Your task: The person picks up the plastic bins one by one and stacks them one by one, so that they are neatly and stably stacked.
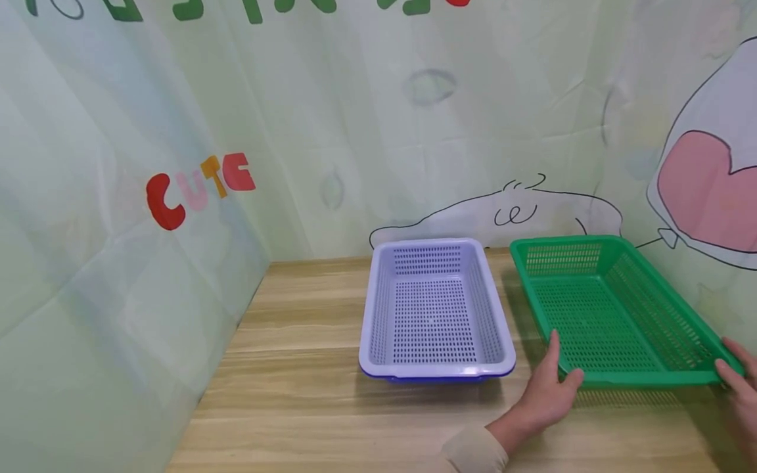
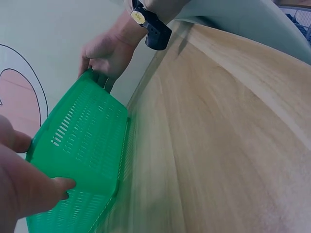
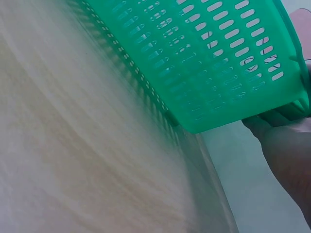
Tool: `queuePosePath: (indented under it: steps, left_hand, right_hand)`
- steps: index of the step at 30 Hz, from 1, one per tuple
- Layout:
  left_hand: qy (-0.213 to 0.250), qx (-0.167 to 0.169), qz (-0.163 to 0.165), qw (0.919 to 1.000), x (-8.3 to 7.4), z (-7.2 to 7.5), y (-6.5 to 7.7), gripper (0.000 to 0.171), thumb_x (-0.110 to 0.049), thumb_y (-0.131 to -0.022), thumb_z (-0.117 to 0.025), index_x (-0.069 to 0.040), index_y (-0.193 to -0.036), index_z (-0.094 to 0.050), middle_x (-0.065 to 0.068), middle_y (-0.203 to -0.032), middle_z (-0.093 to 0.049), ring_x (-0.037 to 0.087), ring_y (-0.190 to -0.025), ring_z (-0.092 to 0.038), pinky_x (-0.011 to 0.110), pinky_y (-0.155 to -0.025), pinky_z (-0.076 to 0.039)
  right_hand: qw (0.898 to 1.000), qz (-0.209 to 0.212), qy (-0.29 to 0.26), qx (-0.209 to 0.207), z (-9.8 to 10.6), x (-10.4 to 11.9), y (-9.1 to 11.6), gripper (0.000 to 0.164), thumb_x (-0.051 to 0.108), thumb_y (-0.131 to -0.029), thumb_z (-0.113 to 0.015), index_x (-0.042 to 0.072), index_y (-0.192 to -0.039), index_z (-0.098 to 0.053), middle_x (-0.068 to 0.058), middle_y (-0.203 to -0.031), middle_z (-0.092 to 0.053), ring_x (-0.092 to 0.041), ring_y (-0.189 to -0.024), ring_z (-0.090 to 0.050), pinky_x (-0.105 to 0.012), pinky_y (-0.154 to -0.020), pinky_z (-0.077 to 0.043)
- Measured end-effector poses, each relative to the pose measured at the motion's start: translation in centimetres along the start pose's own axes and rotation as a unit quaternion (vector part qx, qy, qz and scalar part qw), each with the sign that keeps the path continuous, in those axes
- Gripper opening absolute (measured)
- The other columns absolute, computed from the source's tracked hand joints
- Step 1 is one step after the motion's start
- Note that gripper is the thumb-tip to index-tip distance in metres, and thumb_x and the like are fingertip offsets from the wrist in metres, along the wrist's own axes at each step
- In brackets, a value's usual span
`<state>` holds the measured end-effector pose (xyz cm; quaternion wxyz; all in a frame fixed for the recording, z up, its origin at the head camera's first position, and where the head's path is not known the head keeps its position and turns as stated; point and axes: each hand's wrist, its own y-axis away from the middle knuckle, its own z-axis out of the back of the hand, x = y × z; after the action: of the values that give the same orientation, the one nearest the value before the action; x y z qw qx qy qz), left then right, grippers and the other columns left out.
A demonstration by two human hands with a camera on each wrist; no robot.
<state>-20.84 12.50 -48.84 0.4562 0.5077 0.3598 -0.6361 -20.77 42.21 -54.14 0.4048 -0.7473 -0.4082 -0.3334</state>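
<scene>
A green plastic basket with slotted walls sits at the right of the table. My left hand grips its near left corner, thumb and forefinger at the rim. At the near right corner, my right hand holds the rim, partly cut off by the frame edge. The left wrist view has the left hand close up and the right hand beyond it, fingers hooked over the rim. From the right wrist, the basket's slotted wall shows close to the tabletop.
Left of the green basket, a light purple basket is nested in a dark blue one. They stand on a wood-grain table. A printed cloth hangs behind and along both sides.
</scene>
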Motion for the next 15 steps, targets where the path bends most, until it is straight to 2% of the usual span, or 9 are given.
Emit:
queuePosePath:
  steps: [3, 7, 8, 11, 15]
  left_hand:
    - [0.015, -0.002, 0.002, 0.9999, -0.10, -0.01, 0.00, 0.071, -0.026, -0.100, -0.058, -0.021, -0.161, -0.020, -0.003, -0.160, -0.029, 0.015, -0.145, -0.029, 0.034, -0.117, -0.026]
    - [0.028, -0.014, 0.003, 0.9995, -0.11, 0.00, -0.02, 0.074, -0.024, -0.099, -0.059, -0.021, -0.161, -0.020, -0.002, -0.160, -0.030, 0.015, -0.144, -0.030, 0.033, -0.117, -0.026]
    - [0.031, -0.018, 0.004, 0.9993, -0.12, -0.03, -0.02, 0.074, -0.023, -0.098, -0.060, -0.022, -0.161, -0.020, -0.002, -0.160, -0.031, 0.015, -0.144, -0.030, 0.033, -0.117, -0.026]
    - [0.037, -0.033, 0.004, 0.9988, -0.05, -0.18, 0.07, 0.076, -0.020, -0.097, -0.061, -0.021, -0.161, -0.021, -0.001, -0.159, -0.032, 0.015, -0.143, -0.031, 0.032, -0.116, -0.026]
    - [0.055, -0.046, 0.008, 0.9974, -0.01, -0.42, 0.23, 0.076, -0.015, -0.095, -0.062, -0.020, -0.160, -0.024, -0.001, -0.159, -0.033, 0.014, -0.143, -0.031, 0.031, -0.117, -0.026]
  right_hand:
    - [1.000, 0.011, 0.014, -0.005, -0.14, -0.16, -0.10, 0.045, -0.006, -0.103, -0.042, 0.021, -0.131, -0.064, 0.012, -0.122, -0.055, 0.004, -0.101, -0.053, -0.004, -0.082, -0.039]
    - [0.999, 0.026, -0.028, 0.009, -0.33, -0.36, -0.27, 0.043, -0.008, -0.103, -0.041, 0.013, -0.132, -0.064, 0.007, -0.120, -0.057, 0.000, -0.102, -0.054, -0.008, -0.082, -0.043]
    - [0.998, 0.027, -0.054, 0.019, -0.32, -0.39, -0.29, 0.043, -0.009, -0.103, -0.040, 0.010, -0.133, -0.063, 0.004, -0.118, -0.060, -0.003, -0.100, -0.056, -0.010, -0.080, -0.046]
    - [0.996, 0.043, -0.074, 0.029, -0.52, -0.37, -0.17, 0.042, -0.012, -0.102, -0.040, 0.005, -0.132, -0.064, 0.000, -0.112, -0.066, -0.006, -0.098, -0.059, -0.012, -0.080, -0.048]
    - [0.990, 0.032, -0.126, 0.053, -0.36, -0.37, 0.09, 0.043, -0.013, -0.102, -0.037, 0.003, -0.133, -0.062, -0.005, -0.111, -0.068, -0.010, -0.097, -0.064, -0.016, -0.079, -0.052]
